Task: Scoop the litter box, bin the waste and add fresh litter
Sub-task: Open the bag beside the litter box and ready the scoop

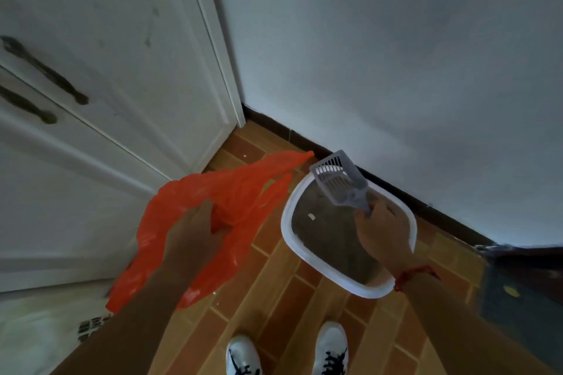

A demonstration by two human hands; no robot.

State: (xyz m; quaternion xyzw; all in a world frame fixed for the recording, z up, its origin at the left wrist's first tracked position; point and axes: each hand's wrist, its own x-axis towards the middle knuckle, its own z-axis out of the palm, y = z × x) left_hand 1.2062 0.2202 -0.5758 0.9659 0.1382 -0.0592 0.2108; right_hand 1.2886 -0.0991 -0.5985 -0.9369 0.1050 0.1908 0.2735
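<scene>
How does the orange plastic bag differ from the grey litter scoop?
The orange plastic bag is soft and crumpled; the grey litter scoop is rigid and slotted. The left hand grips the bag beside the litter box; the right hand holds the scoop over it. Both are off the floor.

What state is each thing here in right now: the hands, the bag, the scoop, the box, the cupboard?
orange bag: crumpled, limp, held off the floor.
left hand: grips the orange bag.
litter box: on the floor by the wall, uncovered, dark litter inside.
scoop: raised over the litter box, looks empty.
right hand: grips the scoop's handle.
cupboard doors: closed.
</scene>
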